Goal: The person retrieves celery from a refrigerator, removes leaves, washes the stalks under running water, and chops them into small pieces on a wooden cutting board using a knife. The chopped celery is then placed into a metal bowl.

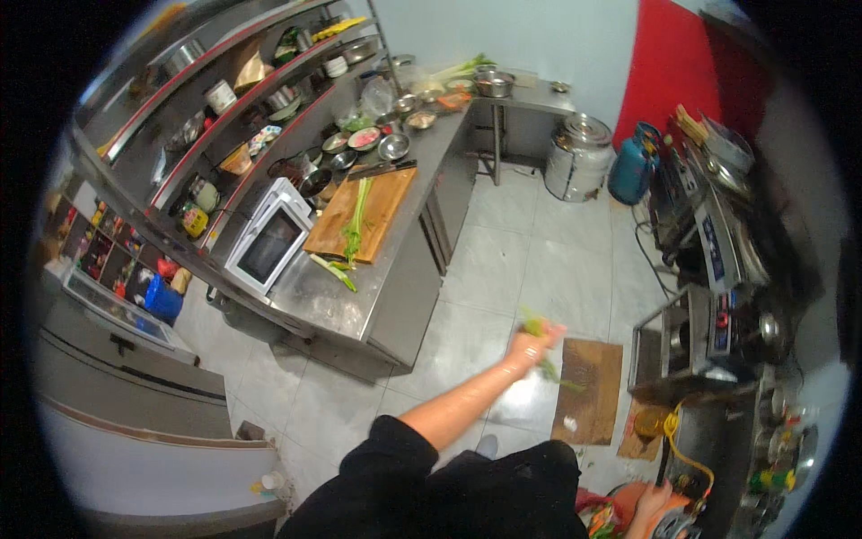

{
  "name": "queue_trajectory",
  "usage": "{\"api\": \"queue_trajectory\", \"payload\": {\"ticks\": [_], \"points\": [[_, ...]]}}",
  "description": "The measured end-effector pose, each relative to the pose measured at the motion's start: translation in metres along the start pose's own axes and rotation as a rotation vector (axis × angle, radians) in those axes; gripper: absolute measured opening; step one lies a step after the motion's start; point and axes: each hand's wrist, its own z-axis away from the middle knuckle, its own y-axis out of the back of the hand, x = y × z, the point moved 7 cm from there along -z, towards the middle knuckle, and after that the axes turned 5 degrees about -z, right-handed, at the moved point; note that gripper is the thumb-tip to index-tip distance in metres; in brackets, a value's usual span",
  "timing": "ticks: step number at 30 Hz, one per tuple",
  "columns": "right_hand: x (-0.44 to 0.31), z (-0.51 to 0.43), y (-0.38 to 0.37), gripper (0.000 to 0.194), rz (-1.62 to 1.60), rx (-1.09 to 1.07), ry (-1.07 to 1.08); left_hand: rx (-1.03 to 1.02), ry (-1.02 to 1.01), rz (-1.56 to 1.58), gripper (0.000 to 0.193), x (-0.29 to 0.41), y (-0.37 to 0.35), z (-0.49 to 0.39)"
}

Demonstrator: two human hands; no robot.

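My left hand [532, 347] is stretched out over the floor, blurred, closed around some leafy green vegetable stems [535, 327]. Low at the right, my right hand [652, 502] is beside an orange basin [626, 497]; whether it grips anything does not show. Vegetable pieces [601, 522] lie in a container just left of it. Away on the steel counter, a long green celery-like stalk [359, 209] lies along a wooden cutting board [394, 202], with a knife [384, 168] at the board's far edge. A few more stalks [333, 271] lie by its near edge.
A white kitchen scale [269, 239] stands left of the board, with bowls [364, 139] behind. Cardboard [589, 391] lies on the tiled floor. A yellow hose [693, 465] hangs by the sink at right. A blue gas cylinder [633, 165] stands near the stoves.
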Motion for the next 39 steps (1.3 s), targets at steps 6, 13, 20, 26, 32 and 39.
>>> {"api": "queue_trajectory", "payload": {"ticks": [6,13,20,26,32,39], "points": [[-0.209,-0.144,-0.100,0.035,-0.182,-0.140,0.325,0.292,0.189,-0.258,0.045,0.086,0.234,-0.103],[-0.537,-0.219,-0.287,0.035,-0.304,-0.468,0.466,0.630,0.431,-0.614,0.052,0.092,0.494,-0.190],[-0.934,-0.105,-0.368,0.037,-0.379,-0.921,1.091,0.688,0.285,-0.841,0.067,0.102,0.632,-0.303],[-1.158,-0.059,-0.452,0.043,-0.525,-1.099,1.112,0.746,0.319,-0.889,0.077,0.081,0.672,-0.375],[-1.316,-0.066,-0.560,0.043,-0.481,-1.058,0.675,0.877,0.399,-1.249,0.085,0.054,0.649,-0.378],[-1.402,-0.094,-0.612,0.020,-0.294,-1.012,1.091,1.084,0.487,-1.187,0.074,0.040,0.639,-0.388]]}}
